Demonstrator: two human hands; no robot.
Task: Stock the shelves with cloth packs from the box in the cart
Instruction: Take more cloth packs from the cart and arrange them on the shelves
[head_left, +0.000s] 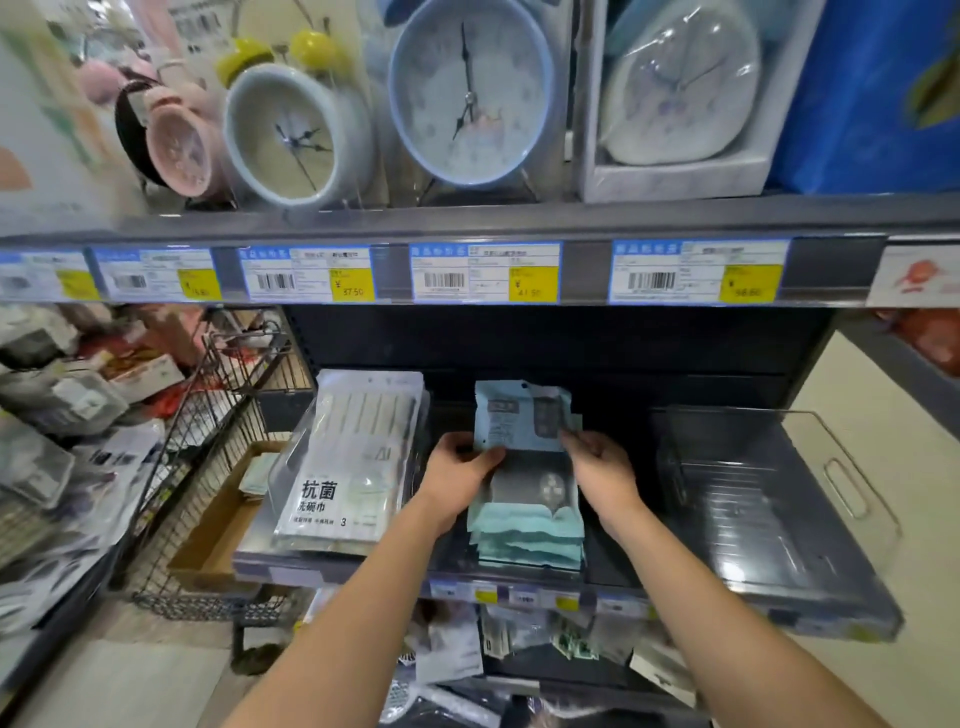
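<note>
**Two hands on a teal pack at the middle shelf**

At the bottom of the frame, between the forearms, loose packets lie in a jumble, too blurred to sort. Above them, at centre, the left hand and the right hand meet on one teal cloth pack. The left fingers curl round its lower left corner with the thumb laid across the front, and the right fingers and thumb pinch its lower right edge. The pack stands tilted up at the back of a stack of cloth packs, which lies flat on the middle shelf with a grey-fronted one on top and teal edges fanned out beneath. Whether the stack sits in a bin of its own I cannot tell.

Just left of the stack, a clear bin holds white packs with black print, leaning back. To the right sits a second clear bin with a slot handle in its side wall.

At the left of the frame a wire cart stands beside the shelf. In it is a cardboard box with a few pale packs at its far end.

Farthest off, across the top, price tags line the edge of the upper shelf, and clocks stand on it — a pink clock, a white clock with yellow bells, a blue clock and, at upper right, a boxed clock under clear film.
</note>
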